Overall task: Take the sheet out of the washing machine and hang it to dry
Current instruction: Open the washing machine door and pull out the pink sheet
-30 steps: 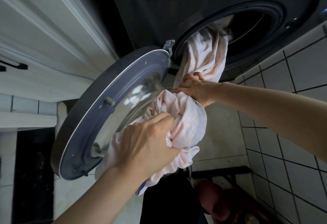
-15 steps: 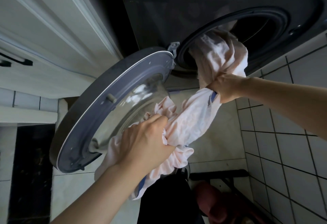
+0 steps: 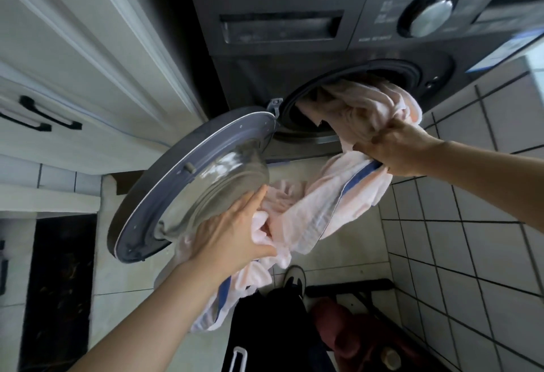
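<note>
right hand (image 3: 394, 148) pulled back | both grip sheet (image 3: 312, 212) | left hand (image 3: 232, 233) | diagonal from drum

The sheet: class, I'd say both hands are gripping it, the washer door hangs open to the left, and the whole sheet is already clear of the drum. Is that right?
Not quite. In the head view the sheet still trails into the drum opening. The rest holds: left hand and right hand grip it, and the door hangs open left.

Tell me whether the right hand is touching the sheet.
Touching. The head view shows the right hand with its fingers curled round a bunch of the pink sheet just outside the washing machine's opening.
</note>
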